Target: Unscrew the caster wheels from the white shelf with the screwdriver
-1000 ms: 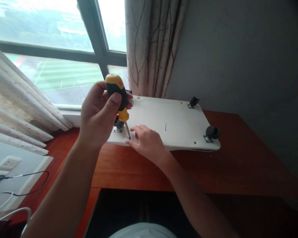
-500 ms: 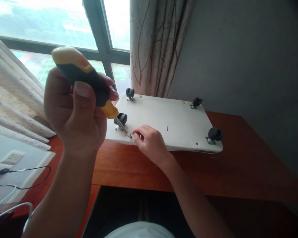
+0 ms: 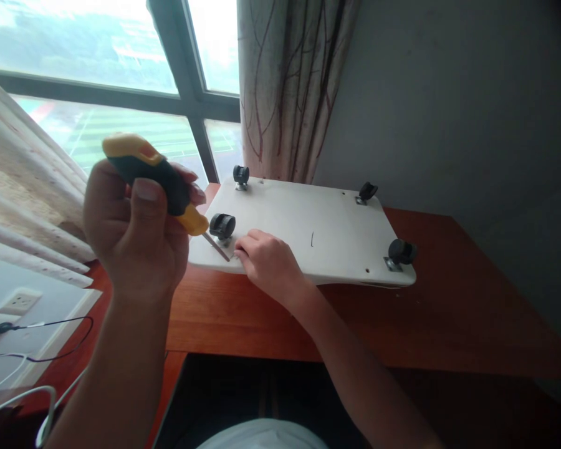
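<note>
My left hand (image 3: 138, 231) is wrapped round the yellow and dark green handle of a screwdriver (image 3: 166, 184). Its metal shaft points down to the near left corner of a white board (image 3: 280, 212), beside a black caster wheel (image 3: 222, 226). On the board near the shaft tip, my right hand (image 3: 266, 259) has its thumb and forefinger pinched together; whatever they hold is too small to make out. Other casters stand upright at the far left (image 3: 241, 175), the far right (image 3: 368, 191) and the near right corner (image 3: 402, 251) of the board.
A reddish wooden table (image 3: 243, 318) bears the board. Behind are a window (image 3: 88, 50) and a patterned curtain (image 3: 290, 93). At the lower left, a wall socket (image 3: 21, 302) has a black plug and cables hang nearby.
The screwdriver has come down and slightly left, its tip now nearer the board's left corner. My right hand has moved left, over the spot where small hardware lay.
</note>
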`<act>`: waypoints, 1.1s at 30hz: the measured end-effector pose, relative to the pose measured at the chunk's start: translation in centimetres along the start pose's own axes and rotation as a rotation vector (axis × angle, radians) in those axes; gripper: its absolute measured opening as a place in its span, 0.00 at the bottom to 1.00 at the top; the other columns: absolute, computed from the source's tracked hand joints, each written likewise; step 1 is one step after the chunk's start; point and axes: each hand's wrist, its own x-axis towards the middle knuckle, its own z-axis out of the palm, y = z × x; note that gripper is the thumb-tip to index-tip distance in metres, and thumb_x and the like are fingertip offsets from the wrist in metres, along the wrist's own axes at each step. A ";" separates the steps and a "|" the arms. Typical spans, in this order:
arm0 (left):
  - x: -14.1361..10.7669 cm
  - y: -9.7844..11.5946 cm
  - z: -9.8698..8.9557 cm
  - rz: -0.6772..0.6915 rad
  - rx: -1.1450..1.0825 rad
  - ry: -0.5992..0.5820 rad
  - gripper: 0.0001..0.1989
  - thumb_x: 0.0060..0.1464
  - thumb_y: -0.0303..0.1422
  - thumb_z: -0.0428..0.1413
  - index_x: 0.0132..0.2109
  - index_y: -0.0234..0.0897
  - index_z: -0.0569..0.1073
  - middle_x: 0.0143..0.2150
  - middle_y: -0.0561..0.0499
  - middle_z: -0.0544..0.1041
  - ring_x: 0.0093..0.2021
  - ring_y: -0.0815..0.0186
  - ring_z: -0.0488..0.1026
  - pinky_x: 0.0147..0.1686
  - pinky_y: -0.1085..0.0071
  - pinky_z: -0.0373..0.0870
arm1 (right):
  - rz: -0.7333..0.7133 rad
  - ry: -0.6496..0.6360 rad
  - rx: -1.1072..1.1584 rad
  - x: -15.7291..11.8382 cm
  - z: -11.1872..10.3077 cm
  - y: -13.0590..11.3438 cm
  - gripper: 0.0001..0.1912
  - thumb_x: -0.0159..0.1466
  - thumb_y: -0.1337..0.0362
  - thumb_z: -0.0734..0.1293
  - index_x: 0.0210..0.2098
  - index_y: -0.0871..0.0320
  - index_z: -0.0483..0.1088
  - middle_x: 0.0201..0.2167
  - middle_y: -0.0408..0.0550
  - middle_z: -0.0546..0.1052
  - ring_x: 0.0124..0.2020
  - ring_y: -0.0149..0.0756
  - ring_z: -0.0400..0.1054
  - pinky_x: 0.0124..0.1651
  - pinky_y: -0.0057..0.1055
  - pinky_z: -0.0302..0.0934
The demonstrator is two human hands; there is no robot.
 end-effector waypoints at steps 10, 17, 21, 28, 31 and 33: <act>-0.6 -1.0 0.3 -0.080 -0.008 0.001 0.12 0.57 0.37 0.63 0.44 0.36 0.74 0.35 0.50 0.79 0.30 0.66 0.75 0.31 0.67 0.74 | 0.063 0.250 0.367 -4.1 -2.7 0.5 0.06 0.68 0.67 0.64 0.40 0.58 0.74 0.36 0.46 0.76 0.36 0.31 0.69 0.40 0.27 0.63; -0.9 -2.0 0.7 -0.103 -0.082 -0.035 0.12 0.57 0.36 0.64 0.44 0.35 0.72 0.36 0.48 0.79 0.30 0.67 0.75 0.31 0.68 0.73 | 0.328 0.397 0.504 -11.3 -2.1 2.2 0.06 0.67 0.63 0.65 0.38 0.54 0.75 0.34 0.43 0.76 0.34 0.32 0.70 0.36 0.28 0.63; -1.4 -2.6 0.6 -0.131 -0.088 -0.048 0.12 0.58 0.34 0.62 0.45 0.34 0.71 0.37 0.46 0.79 0.31 0.66 0.76 0.29 0.69 0.72 | 0.456 0.403 0.514 -14.8 -1.0 3.8 0.06 0.67 0.62 0.66 0.39 0.54 0.75 0.36 0.44 0.77 0.36 0.34 0.71 0.38 0.29 0.64; -2.6 -2.8 0.7 -0.185 -0.032 -0.072 0.12 0.57 0.34 0.63 0.44 0.36 0.70 0.38 0.47 0.79 0.31 0.67 0.76 0.28 0.72 0.71 | 0.620 0.407 0.451 -18.3 0.7 6.7 0.10 0.66 0.57 0.66 0.39 0.55 0.76 0.38 0.48 0.79 0.37 0.38 0.73 0.39 0.31 0.66; -3.0 -2.8 0.7 -0.201 -0.013 -0.083 0.13 0.56 0.36 0.64 0.44 0.36 0.70 0.38 0.47 0.79 0.32 0.67 0.76 0.32 0.69 0.73 | 0.655 0.401 0.450 -19.0 1.3 7.3 0.12 0.66 0.56 0.66 0.40 0.56 0.76 0.38 0.49 0.79 0.37 0.38 0.73 0.39 0.32 0.67; -3.2 -2.9 0.7 -0.226 0.003 -0.093 0.14 0.55 0.36 0.64 0.45 0.36 0.71 0.38 0.46 0.79 0.32 0.65 0.77 0.32 0.69 0.73 | 0.665 0.400 0.456 -19.2 1.7 7.5 0.12 0.66 0.55 0.66 0.40 0.56 0.77 0.38 0.50 0.79 0.37 0.39 0.74 0.39 0.32 0.67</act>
